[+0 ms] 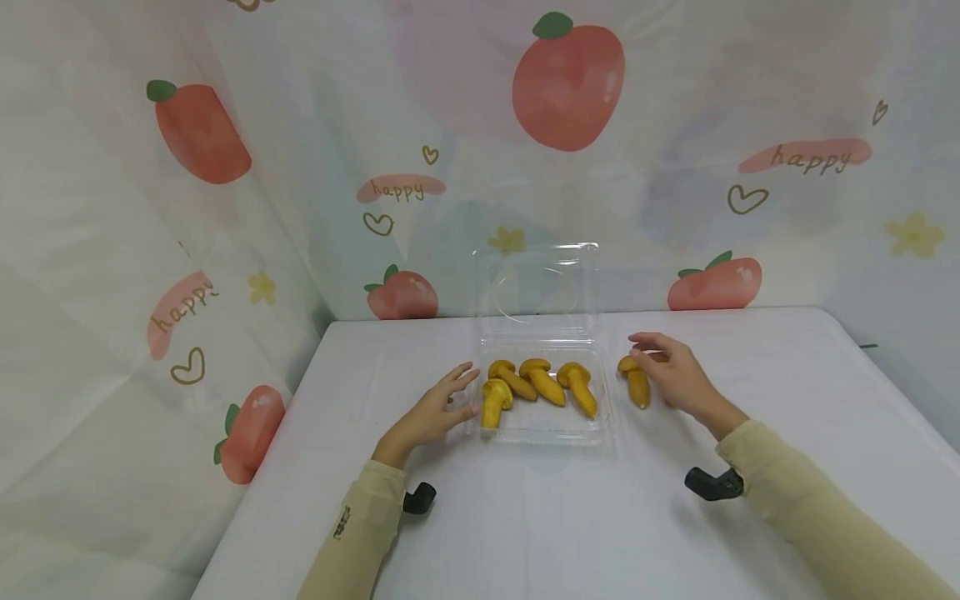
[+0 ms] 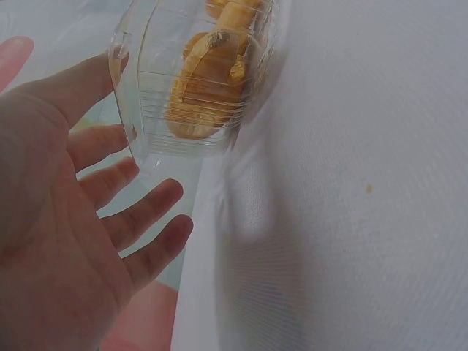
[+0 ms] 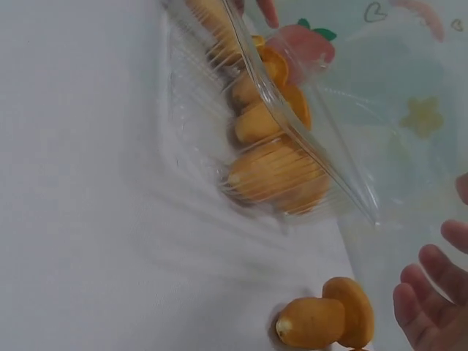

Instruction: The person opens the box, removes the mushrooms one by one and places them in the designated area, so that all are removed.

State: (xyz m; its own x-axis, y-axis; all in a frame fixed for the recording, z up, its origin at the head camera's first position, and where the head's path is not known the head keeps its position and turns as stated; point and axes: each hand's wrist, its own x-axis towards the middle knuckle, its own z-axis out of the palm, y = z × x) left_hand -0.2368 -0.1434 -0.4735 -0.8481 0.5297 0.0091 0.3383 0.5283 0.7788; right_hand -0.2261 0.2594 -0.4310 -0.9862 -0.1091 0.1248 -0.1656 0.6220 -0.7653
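Observation:
A clear plastic clamshell box (image 1: 546, 437) lies on the table with its lid (image 1: 537, 292) raised at the back. Inside it are several yellow-brown mushrooms (image 1: 543, 383). At the box's left side is my left hand (image 1: 435, 410), fingers spread and thumb at the rim; the left wrist view shows fingertips right along the plastic edge. Another mushroom (image 1: 638, 390) rests on the table to the right of the box. My right hand (image 1: 678, 375) hovers over it with loosely bent fingers, and in the right wrist view those fingers stand apart from its cap (image 3: 351, 311).
A white cloth covers the table (image 1: 525, 525). Behind it hangs a printed backdrop (image 1: 465, 100) with peaches and lettering. Black wrist devices show under both sleeves, the left one (image 1: 420, 498) and the right one (image 1: 712, 484). The right hand partly hides something yellowish behind it.

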